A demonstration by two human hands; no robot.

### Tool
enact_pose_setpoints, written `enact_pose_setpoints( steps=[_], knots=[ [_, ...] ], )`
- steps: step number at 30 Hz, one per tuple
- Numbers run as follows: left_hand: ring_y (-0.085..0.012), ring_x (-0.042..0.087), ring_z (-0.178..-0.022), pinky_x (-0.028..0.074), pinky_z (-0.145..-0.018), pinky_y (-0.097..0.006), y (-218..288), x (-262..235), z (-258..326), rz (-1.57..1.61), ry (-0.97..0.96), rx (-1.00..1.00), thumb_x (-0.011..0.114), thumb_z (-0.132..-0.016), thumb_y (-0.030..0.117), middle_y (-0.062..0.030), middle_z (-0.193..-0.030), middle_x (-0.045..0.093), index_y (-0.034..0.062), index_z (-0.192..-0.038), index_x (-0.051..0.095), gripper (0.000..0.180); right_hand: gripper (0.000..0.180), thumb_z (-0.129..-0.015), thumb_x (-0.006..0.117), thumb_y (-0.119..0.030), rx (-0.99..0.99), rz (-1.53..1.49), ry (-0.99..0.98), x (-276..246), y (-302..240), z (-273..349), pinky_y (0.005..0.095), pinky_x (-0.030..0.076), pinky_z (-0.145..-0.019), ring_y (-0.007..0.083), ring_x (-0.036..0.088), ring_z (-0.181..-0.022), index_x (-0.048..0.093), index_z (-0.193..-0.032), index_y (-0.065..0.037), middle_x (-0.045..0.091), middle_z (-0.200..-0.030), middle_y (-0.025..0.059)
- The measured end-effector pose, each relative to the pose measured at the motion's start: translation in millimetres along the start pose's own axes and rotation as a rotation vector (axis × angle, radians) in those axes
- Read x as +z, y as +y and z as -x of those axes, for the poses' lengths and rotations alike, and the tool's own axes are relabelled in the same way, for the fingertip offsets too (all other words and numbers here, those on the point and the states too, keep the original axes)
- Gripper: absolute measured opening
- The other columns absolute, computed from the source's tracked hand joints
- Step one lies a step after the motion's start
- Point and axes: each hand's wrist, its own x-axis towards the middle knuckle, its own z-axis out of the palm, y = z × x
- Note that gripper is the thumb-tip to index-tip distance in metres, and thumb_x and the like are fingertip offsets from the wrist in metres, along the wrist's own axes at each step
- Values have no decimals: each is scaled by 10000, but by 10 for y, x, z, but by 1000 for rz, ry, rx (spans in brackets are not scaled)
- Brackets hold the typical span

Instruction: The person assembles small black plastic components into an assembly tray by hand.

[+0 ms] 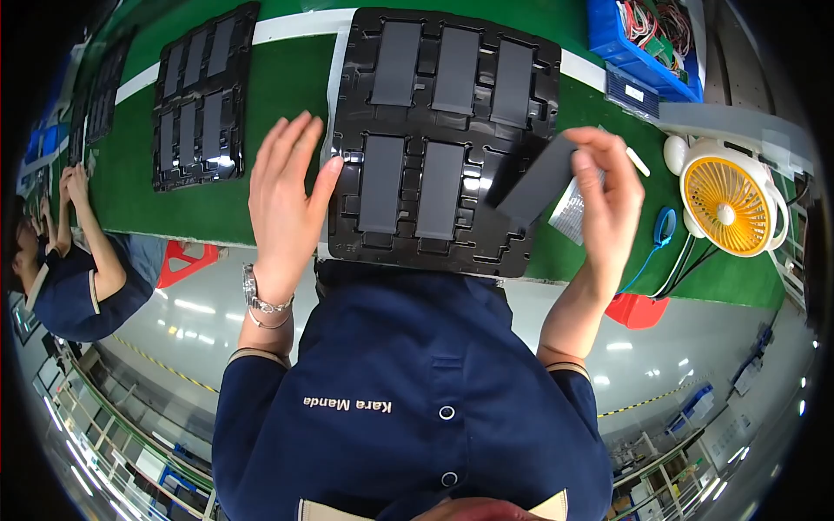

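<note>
My right hand (613,187) is pinching a flat, dark grey rectangular panel (540,187) by its upper right end. The panel is tilted over the near right pocket of a black plastic tray (486,259); whether it touches the tray I cannot tell. Three similar panels lie in the tray's far row, and two more, including one grey panel (380,184), sit in its near row. Beside the tray's left edge is my left hand (285,187), fingers stretched out and holding nothing, its thumb at or just over the rim.
Another black tray (178,180) with several panels lies on the green table (291,74) to the left. On the right are a white-and-yellow fan (728,207), a blue corded strap (665,227), a printed sheet (569,213) and a blue bin (604,39). A co-worker (82,291) works at far left.
</note>
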Motion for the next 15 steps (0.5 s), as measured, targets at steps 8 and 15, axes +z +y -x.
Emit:
enact_pose_setpoints(
  steps=[8,15],
  knots=[
    [-314,610,-1142,486,-954,-388,182,-71,55,76,5,0,684,-889,248,-140,-1265,633,-17,-1204,629,415,256,-800,621,28,-390,324,-119,213,77,31,394,442,-870,291,534,-992,673,-1039,-47,602,-1026,92],
    [-142,617,-1018,503,-806,-244,319,-181,83,643,-191,-356,676,-885,88,-142,-1229,596,27,-1413,376,610,376,-760,688,-30,-551,502,-127,229,59,8,443,425,-967,296,533,-1114,647,-1132,-69,617,-1083,56]
  ],
)
